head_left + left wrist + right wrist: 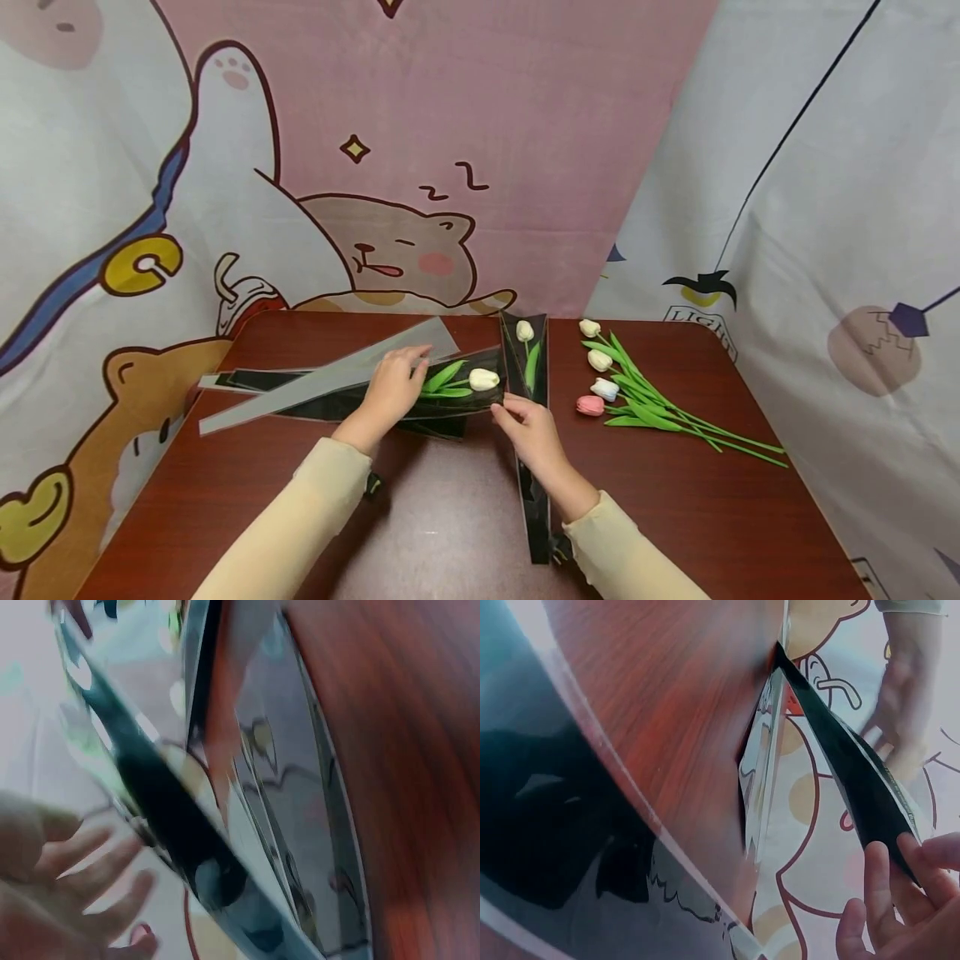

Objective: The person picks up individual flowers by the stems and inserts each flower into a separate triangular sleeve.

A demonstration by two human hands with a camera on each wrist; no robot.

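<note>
My right hand (pixel 536 433) pinches the open-end corner of a black flower sleeve (pixel 337 405) with a clear front. Inside it, near that end, lies a white tulip (pixel 483 380) with green leaves. Over the sleeve's upper side is my left hand (pixel 396 385); its fingers look extended and blurred beside the sleeve (pixel 172 802) in the left wrist view. From the right wrist view, fingers (pixel 881 885) hold the sleeve's end, and the sleeve (pixel 851 776) is raised off the table. Whether the left fingertips touch it is unclear.
A second black sleeve (pixel 537 525) holding a white tulip (pixel 525 332) lies lengthwise past my right hand. Loose cream, bluish-white and pink tulips (pixel 590 406) lie at the right, stems (pixel 738 442) toward the table's edge. Grey flat sleeves (pixel 300 392) lie at the left.
</note>
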